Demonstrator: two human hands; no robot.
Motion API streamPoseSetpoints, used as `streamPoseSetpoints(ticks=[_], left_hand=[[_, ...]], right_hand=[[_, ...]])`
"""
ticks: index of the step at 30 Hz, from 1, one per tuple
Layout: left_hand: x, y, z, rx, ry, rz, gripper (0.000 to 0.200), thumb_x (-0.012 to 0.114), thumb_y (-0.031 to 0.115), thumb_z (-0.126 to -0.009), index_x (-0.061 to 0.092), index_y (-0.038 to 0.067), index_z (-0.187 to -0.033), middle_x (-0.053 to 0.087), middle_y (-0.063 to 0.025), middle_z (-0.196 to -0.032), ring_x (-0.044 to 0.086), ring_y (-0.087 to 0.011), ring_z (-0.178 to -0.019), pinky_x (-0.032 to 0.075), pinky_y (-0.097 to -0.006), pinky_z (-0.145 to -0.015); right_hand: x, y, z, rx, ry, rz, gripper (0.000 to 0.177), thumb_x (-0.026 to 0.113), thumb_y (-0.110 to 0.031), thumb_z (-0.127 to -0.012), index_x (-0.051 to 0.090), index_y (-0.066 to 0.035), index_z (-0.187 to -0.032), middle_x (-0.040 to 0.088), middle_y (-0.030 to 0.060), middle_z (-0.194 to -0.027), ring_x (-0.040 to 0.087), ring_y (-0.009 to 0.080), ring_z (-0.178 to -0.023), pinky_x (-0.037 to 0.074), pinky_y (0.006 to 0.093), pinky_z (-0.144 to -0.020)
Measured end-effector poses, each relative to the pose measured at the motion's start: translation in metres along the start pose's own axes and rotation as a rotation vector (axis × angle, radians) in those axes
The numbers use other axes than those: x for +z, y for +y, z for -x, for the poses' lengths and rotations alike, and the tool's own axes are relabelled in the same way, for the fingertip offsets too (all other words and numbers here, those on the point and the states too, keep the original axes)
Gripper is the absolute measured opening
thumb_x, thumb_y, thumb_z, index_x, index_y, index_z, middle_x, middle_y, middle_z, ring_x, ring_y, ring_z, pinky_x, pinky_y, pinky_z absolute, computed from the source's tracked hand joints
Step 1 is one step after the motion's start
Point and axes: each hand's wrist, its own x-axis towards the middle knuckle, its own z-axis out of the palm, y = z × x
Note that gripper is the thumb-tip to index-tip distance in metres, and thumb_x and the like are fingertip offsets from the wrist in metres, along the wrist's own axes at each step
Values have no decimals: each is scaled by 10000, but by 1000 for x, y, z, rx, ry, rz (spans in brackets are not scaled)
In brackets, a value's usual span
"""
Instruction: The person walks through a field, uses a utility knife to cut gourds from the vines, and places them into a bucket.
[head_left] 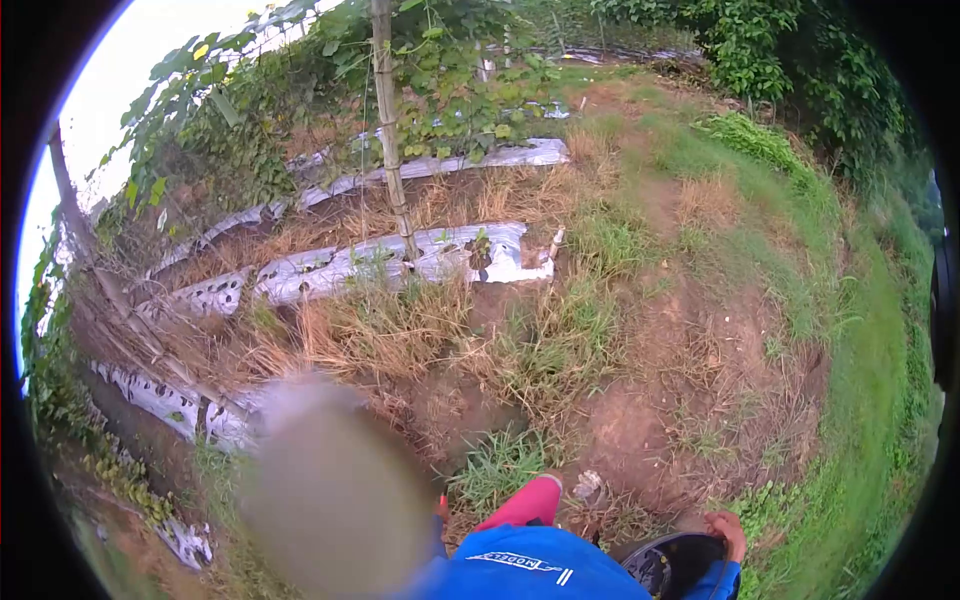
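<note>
At the bottom right, my right hand [727, 532] curls its fingers over the rim of a black bucket [697, 560] held against my side. Part of the bucket's inside shows, but its contents are too dark to name. A large blurred olive-grey shape [335, 490], very close to the camera, covers the lower left, and I cannot make out what it is. My left hand does not show. Below the camera are my blue shirt [570, 560] with white lettering and one red trouser leg [525, 503].
Raised beds covered in silver plastic mulch [380, 262] lie ahead and left, with dry grass between them. A wooden post [390, 130] and a leaning pole [130, 310] stand among climbing vines [450, 95]. A dirt path [670, 400] runs forward; green grass [870, 400] borders its right side.
</note>
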Motion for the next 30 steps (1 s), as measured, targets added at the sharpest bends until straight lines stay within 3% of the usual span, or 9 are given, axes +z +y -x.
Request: streamPoseSetpoints(ticks=[8, 12, 14, 19, 23, 24, 27, 29, 30], left_hand=[[130, 179, -95, -351, 79, 15, 228, 632, 249, -870, 661, 46, -970, 665, -120, -760, 638, -210, -598, 493, -380, -509], [226, 356, -212, -109, -31, 87, 244, 620, 307, -879, 612, 80, -969, 599, -89, -697, 552, -187, -519, 423, -350, -450], [292, 452, -245, 7, -117, 155, 255, 614, 336, -883, 587, 97, -968, 565, -74, -665, 509, -176, -480, 388, -335, -420], [440, 721, -237, 254, -341, 188, 281, 603, 394, -892, 538, 131, -966, 499, -43, -601, 423, -153, -401, 317, -306, -360], [522, 903, -195, 701, -525, 2, 271, 592, 364, -950, 539, 109, -1025, 503, 14, -633, 414, -77, -456, 330, -277, -392], [542, 933, -204, 842, -521, -59, 290, 588, 397, -957, 537, 118, -1013, 498, 17, -626, 423, -70, -468, 329, -267, -395], [569, 971, -253, 685, -531, -47, 392, 622, 514, -894, 575, 156, -1047, 521, 14, -624, 439, -89, -466, 338, -259, -394], [557, 925, -396, 487, -454, -160, 222, 641, 349, -886, 625, 134, -937, 482, -1, -543, 416, -120, -407, 301, -301, -365], [549, 913, -391, 510, -462, -193, 222, 641, 349, -886, 625, 134, -937, 482, -1, -543, 416, -120, -407, 301, -301, -365]], right_hand=[[-60, -107, -211, -53, -88, 45, 345, 751, -350, -736, 708, -33, -866, 606, 44, -775, 566, 131, -697, 437, 263, -656], [-84, -180, -284, -80, 328, -35, 332, 717, -365, -771, 672, -37, -794, 548, -2, -616, 470, 92, -529, 341, 262, -502], [-120, -215, -330, 37, 348, 229, 312, 724, -340, -763, 667, -33, -778, 515, -10, -612, 444, 96, -540, 340, 269, -514], [-152, -318, -392, -24, 306, 117, 349, 721, -362, -735, 689, -28, -830, 523, -7, -630, 467, 105, -591, 356, 268, -546], [-198, -341, -495, 0, 213, -29, 400, 703, -397, -735, 719, -36, -907, 568, 0, -693, 505, 112, -652, 379, 272, -585], [-209, -351, -525, 2, 140, -113, 394, 697, -398, -742, 719, -41, -908, 573, 0, -703, 508, 113, -661, 382, 275, -590], [-227, -386, -621, -126, 192, 0, 397, 692, -420, -755, 721, -48, -887, 563, -1, -676, 499, 117, -639, 381, 281, -576], [-246, -430, -674, -93, 165, 32, 396, 690, -433, -761, 713, -48, -853, 559, 0, -667, 492, 117, -627, 377, 284, -571], [-251, -453, -703, -69, 136, 62, 400, 688, -445, -767, 705, -49, -819, 556, 1, -658, 485, 116, -615, 374, 287, -566]])
